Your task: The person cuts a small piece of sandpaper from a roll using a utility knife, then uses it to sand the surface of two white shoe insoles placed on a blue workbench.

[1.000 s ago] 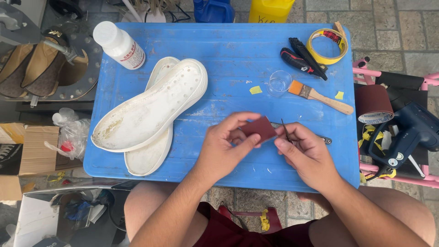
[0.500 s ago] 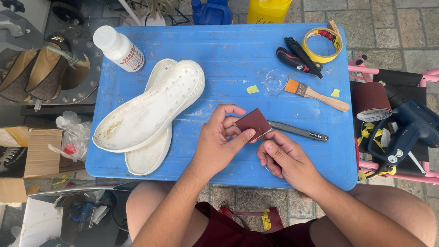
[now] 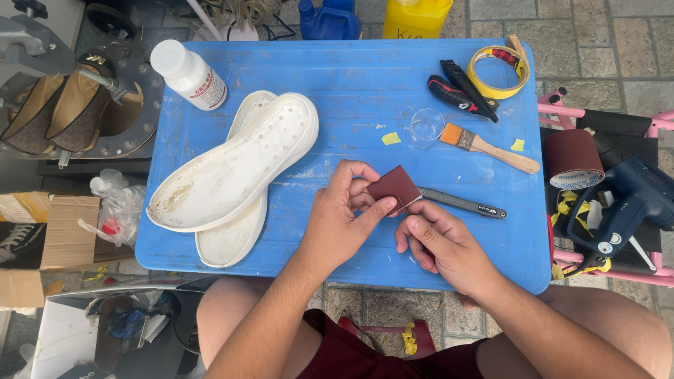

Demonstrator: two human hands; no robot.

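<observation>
My left hand [image 3: 337, 224] pinches a small dark red square of sandpaper [image 3: 394, 187] between thumb and fingers, holding it just above the blue table [image 3: 351, 84]. My right hand [image 3: 442, 245] rests with curled fingers just below and to the right of the sandpaper; I cannot tell whether it touches the sheet, and it grips nothing visible. The two hands sit close together, near the front edge of the table.

Reference positions, all given from the sandpaper:
- Directly right, lying flat: a grey metal file [image 3: 463, 203], one end hidden behind the sheet.
- Left: two white shoe soles [image 3: 239, 168], stacked and crossed, the upper one showing rows of small holes.
- Far upper left: a white plastic bottle [image 3: 188, 74] with a label, lying tilted.
- Just above and right: a small clear cup [image 3: 426, 128]; contents cannot be determined.
- Right of the cup: a paintbrush [image 3: 488, 145] with a wooden handle.
- Upper right: a black and red tool [image 3: 460, 95] and a roll of yellow tape [image 3: 498, 70].
- Two yellow scraps lie near the cup and brush.
</observation>
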